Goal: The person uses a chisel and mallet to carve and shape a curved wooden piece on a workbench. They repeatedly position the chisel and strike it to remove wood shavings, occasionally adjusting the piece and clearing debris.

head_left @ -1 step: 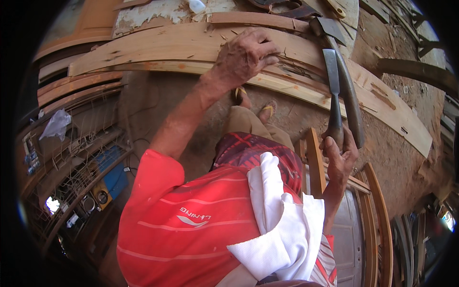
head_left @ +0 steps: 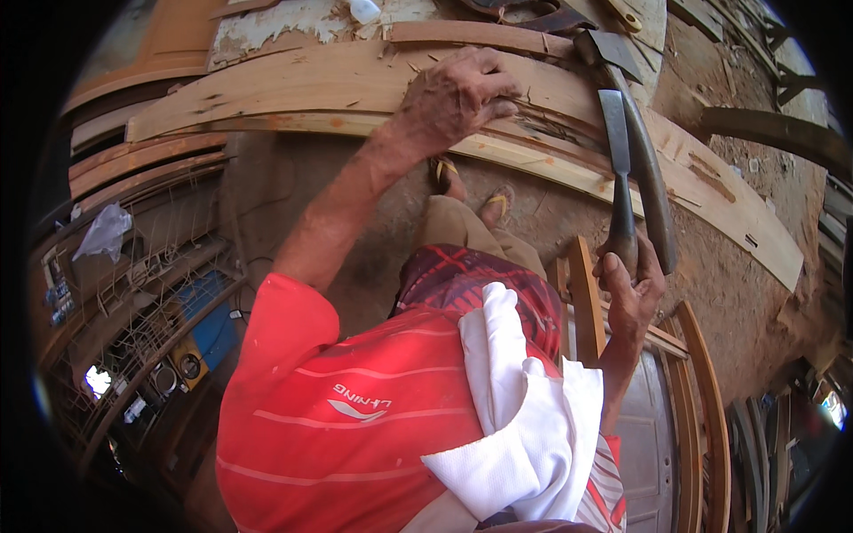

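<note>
My left hand (head_left: 458,98) is over a long, pale curved plank (head_left: 311,80) with its fingers curled in. Whether anything small sits between the fingertips is hidden. Wood splinters lie about this hand. My right hand (head_left: 635,289) is closed round the dark handle of a chisel (head_left: 615,133), its flat metal blade pointing away from me. Alongside the chisel runs the dark curved handle of an axe-like tool (head_left: 655,186), its end at my right fingers. That tool's metal head (head_left: 615,55) is at the far end, over the planks.
A reddish wood strip (head_left: 480,35) and a dark saw-like handle (head_left: 533,13) lie beyond the plank. Wooden frames (head_left: 702,400) stand at my right side. On the left are wire racks (head_left: 160,275) and a plastic bag (head_left: 105,233). My sandalled feet are below the plank.
My left hand and forearm have shifted very slightly. The right hand and its tools look the same.
</note>
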Action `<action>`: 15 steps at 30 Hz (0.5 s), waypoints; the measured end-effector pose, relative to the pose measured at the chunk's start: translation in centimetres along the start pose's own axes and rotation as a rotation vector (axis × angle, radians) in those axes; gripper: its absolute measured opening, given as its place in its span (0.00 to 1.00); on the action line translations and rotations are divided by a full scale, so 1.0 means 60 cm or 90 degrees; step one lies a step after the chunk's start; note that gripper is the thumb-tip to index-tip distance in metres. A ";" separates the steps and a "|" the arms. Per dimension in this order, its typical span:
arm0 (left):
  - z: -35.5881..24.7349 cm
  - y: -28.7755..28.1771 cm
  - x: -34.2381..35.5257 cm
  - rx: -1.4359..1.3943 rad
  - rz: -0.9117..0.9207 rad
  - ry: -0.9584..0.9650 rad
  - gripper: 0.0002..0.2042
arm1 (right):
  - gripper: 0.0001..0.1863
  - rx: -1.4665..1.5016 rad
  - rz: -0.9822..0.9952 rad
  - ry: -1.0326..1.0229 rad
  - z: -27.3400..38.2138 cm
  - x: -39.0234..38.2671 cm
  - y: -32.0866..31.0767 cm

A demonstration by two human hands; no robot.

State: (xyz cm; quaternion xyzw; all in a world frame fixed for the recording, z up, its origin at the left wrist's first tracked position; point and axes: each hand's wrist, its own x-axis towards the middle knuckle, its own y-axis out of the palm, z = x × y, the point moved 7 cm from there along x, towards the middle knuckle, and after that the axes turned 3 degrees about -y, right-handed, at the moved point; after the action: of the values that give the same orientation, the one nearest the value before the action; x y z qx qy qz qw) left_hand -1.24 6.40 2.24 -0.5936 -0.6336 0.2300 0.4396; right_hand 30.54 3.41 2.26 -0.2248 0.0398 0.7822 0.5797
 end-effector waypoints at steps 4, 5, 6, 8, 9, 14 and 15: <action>0.026 0.003 0.030 -0.086 0.076 0.094 0.09 | 0.28 0.033 -0.007 0.003 -0.009 -0.001 0.003; 0.030 0.004 0.032 -0.121 0.093 0.106 0.09 | 0.29 0.041 -0.006 -0.002 -0.011 0.000 0.004; 0.023 0.008 0.027 -0.058 0.106 0.144 0.07 | 0.29 0.048 -0.006 -0.007 -0.013 0.000 0.004; -0.001 0.006 0.016 0.050 0.070 0.227 0.07 | 0.31 0.003 0.006 -0.012 -0.024 0.002 0.000; -0.011 0.005 0.011 0.104 0.050 0.268 0.08 | 0.31 -0.020 0.013 -0.015 -0.027 0.003 -0.002; -0.029 0.001 0.020 0.072 0.007 0.241 0.08 | 0.32 -0.004 0.031 -0.006 -0.027 0.010 0.009; -0.051 0.009 0.008 0.129 0.045 0.286 0.09 | 0.32 0.000 0.030 -0.005 -0.027 0.010 0.011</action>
State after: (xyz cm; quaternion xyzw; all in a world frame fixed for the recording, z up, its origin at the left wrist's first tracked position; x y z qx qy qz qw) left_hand 1.62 6.24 3.48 -0.6043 -0.4723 0.1699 0.6188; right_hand 30.26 3.20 0.43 -0.2205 0.0428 0.7967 0.5611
